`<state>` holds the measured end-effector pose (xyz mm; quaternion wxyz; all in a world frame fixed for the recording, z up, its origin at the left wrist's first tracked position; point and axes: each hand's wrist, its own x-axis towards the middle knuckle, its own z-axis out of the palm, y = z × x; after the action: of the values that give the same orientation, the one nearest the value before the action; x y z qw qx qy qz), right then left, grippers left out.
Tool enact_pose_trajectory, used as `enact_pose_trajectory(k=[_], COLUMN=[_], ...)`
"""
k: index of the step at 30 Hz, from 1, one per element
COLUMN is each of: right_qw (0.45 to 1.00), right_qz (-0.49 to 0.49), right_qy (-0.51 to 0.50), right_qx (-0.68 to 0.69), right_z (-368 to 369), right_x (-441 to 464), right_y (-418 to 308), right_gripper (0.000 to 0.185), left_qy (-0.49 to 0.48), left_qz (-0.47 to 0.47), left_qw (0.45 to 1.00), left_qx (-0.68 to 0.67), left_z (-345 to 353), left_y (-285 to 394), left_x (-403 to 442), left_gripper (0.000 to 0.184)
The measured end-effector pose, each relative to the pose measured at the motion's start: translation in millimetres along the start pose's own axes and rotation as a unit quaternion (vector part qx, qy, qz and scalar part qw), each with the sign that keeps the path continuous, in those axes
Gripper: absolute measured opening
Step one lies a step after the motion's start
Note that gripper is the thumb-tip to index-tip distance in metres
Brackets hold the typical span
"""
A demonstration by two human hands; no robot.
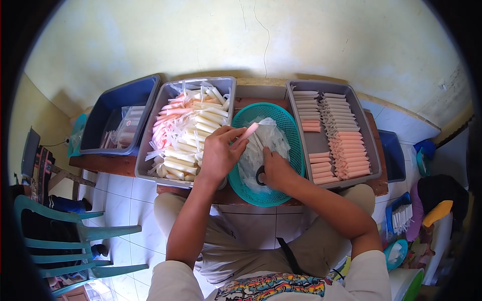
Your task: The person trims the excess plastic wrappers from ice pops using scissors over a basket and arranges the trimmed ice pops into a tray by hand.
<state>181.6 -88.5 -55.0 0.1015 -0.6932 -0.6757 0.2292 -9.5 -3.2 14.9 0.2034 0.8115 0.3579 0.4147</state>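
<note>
My left hand [221, 153] is closed around a pink ice pop tube [249, 131], its end pointing up and to the right above the teal basket [296, 145]. Over the same basket, my right hand [278, 170] grips scissors with a black handle [260, 175]; the blades are partly hidden. Clear plastic scraps [271, 138] fill much of the basket beneath both hands. Left of it, a grey bin [143, 165] is heaped with pink and cream tubes with loose plastic ends. On the right, another grey bin [321, 86] holds neat rows of short pink and whitish tubes.
A dark blue bin [93, 140] with a few plastic packs stands far left on the wooden bench [118, 165]. A green plastic chair [85, 233] is at lower left. Another blue bin [394, 155], a basket of white sticks [401, 215] and cloths lie at right. The wall is behind the bench.
</note>
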Motion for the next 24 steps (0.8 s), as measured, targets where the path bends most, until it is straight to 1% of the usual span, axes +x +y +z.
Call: enact_pose_trajectory(k=[4, 6, 8, 9, 11, 14, 16, 18, 20, 24], right_qw=[0.999, 0.998, 0.996, 0.996, 0.990, 0.987, 0.985, 0.982, 0.978, 0.978], right_qz=[-0.014, -0.025, -0.057, -0.059, -0.071, -0.081, -0.092, -0.101, -0.130, -0.133], right_qy=[-0.011, -0.008, 0.030, 0.028, 0.022, 0.026, 0.034, 0.043, 0.050, 0.034], right_qx=[0.039, 0.056, 0.063, 0.062, 0.119, 0.139, 0.145, 0.151, 0.153, 0.154], right_z=[-19, -29, -38, -46, -64, -71, -72, -78, -86, -88], right_x=[-1, -7, -16, -20, -30, -40, -46, -51, -55, -57], right_y=[1, 4, 9, 7, 3, 5, 3, -2, -10, -12], right_gripper=[0.096, 0.096, 0.091, 0.091, 0.087, 0.088, 0.090, 0.092, 0.093, 0.094], left_qy=[0.024, 0.054, 0.063, 0.070, 0.075, 0.081, 0.084, 0.081, 0.085, 0.077], left_qz=[0.019, 0.021, 0.017, 0.017, 0.011, 0.004, 0.000, -0.029, -0.034, -0.059], left_qw=[0.999, 0.998, 0.998, 0.997, 0.997, 0.996, 0.996, 0.995, 0.995, 0.994], left_qx=[0.010, 0.015, 0.016, 0.017, 0.024, 0.036, 0.041, 0.041, 0.044, 0.051], left_z=[-1, -2, -7, -9, -11, -11, -11, -10, -9, -9], left_y=[-4, -5, -4, -3, -5, -8, -9, -9, -11, -10], left_x=[0, 1, 0, 1, 1, 2, 1, 2, 1, 2], left_gripper=[0.032, 0.032, 0.032, 0.032, 0.032, 0.032, 0.032, 0.032, 0.032, 0.032])
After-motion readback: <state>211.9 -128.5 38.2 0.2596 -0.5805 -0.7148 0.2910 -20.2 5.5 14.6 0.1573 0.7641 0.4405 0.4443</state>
